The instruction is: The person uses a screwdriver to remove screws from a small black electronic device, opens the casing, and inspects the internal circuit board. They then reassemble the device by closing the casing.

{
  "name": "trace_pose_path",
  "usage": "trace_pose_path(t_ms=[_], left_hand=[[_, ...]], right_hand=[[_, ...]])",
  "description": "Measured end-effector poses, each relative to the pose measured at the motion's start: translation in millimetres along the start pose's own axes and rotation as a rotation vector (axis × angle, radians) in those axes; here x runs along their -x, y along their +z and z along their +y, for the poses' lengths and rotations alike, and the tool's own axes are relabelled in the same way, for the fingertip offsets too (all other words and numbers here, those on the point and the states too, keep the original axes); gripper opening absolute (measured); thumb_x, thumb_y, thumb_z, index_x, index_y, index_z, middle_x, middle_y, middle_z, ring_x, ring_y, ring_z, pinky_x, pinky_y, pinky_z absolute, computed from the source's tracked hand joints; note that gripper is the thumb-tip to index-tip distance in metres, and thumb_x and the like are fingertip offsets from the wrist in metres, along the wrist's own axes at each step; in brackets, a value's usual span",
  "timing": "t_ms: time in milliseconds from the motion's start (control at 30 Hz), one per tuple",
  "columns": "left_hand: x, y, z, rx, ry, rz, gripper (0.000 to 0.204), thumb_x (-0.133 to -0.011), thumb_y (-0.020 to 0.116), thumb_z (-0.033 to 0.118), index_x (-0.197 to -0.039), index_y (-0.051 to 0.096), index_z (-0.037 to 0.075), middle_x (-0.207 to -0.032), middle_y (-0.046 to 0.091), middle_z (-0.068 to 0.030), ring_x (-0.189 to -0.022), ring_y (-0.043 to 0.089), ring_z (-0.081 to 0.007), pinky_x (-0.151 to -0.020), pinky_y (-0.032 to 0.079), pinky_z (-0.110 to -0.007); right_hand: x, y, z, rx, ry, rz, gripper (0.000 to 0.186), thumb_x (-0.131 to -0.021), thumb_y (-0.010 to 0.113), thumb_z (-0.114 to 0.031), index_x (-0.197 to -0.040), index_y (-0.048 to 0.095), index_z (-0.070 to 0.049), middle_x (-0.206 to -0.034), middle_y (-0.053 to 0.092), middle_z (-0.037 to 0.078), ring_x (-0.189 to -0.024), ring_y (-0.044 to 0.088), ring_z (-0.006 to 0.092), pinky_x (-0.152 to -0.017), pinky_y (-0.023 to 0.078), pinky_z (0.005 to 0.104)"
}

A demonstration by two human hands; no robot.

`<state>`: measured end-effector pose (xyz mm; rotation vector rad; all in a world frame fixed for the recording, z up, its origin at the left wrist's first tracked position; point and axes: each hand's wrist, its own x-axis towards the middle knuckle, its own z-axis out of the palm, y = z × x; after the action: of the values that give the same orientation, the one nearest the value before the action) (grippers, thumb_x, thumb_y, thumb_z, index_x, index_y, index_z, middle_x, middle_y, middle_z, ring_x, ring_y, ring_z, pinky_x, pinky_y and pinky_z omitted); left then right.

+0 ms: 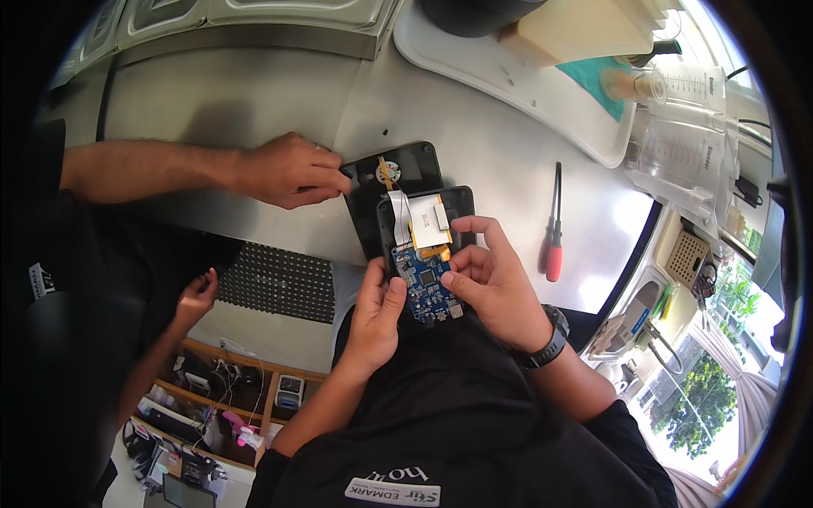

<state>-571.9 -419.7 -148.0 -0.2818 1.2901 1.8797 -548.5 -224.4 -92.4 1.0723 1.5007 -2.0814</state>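
Observation:
In front of my body lies an opened electronic device with a blue circuit board [428,281] and a white flat battery [430,222] in its black housing half [458,200]. My left hand [378,313] grips its left side, thumb along the board's edge. My right hand [500,284] holds the right side, thumb on the board and index finger beside the battery. Thin wires and a white ribbon run to the other black housing half [413,161], which has a round speaker-like part [389,173]. A co-worker's hand [298,173] touches that half's left edge.
A red-handled screwdriver [554,254] lies right on the steel counter [254,93]. A tiny dark piece [385,132] lies beyond the housing. At the back right stand a white tray [483,78] and clear blender jugs [682,152]. The co-worker's other hand [196,296] hangs at the left.

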Motion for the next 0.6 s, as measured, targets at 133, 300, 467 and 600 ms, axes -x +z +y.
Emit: trace_pose_path(t_ms=[133,300,467,600], left_hand=[[9.4,7.6,4.6,0.004,-0.02,0.043,0.041,-0.117,0.049,0.034,-0.14,0.052,0.001,-0.127,0.066,-0.0066,-0.116,0.061,-0.01,-0.102,0.048,-0.027],[18.3,20.2,19.5,0.08,-0.098,0.148,0.045,-0.117,0.048,0.029,-0.151,0.049,-0.001,-0.129,0.067,-0.0071,-0.114,0.062,-0.0092,-0.101,0.049,-0.027],[30.0,15.1,37.5,-0.044,-0.212,0.106,0.042,-0.112,0.048,0.009,-0.152,0.048,-0.005,-0.13,0.069,-0.0096,-0.116,0.066,-0.0129,-0.103,0.051,-0.029],[40.6,5.0,45.5,-0.044,-0.281,0.043,0.048,-0.109,0.048,0.001,-0.156,0.043,-0.005,-0.126,0.07,-0.0119,-0.11,0.069,-0.0119,-0.098,0.053,-0.027]], right_hand=[[8.5,-0.8,-19.8,0.124,-0.109,0.012,0.062,-0.097,0.066,0.006,-0.151,0.039,-0.007,-0.09,0.061,0.003,-0.074,0.058,0.0038,-0.064,0.045,0.0196],[6.7,-7.9,-40.0,0.299,-0.127,-0.118,0.028,-0.097,0.061,0.003,-0.124,0.065,-0.003,-0.083,0.059,-0.003,-0.072,0.055,0.001,-0.064,0.043,0.0208],[-4.9,-13.2,-56.0,0.227,-0.041,-0.24,0.021,-0.098,0.058,-0.001,-0.11,0.074,0.004,-0.101,0.073,0.004,-0.087,0.059,0.0061,-0.081,0.049,0.0245],[-13.4,-19.4,-72.1,0.235,0.061,-0.286,0.024,-0.094,0.057,-0.002,-0.106,0.077,0.006,-0.099,0.076,0.006,-0.093,0.064,0.0086,-0.088,0.052,0.0272]])
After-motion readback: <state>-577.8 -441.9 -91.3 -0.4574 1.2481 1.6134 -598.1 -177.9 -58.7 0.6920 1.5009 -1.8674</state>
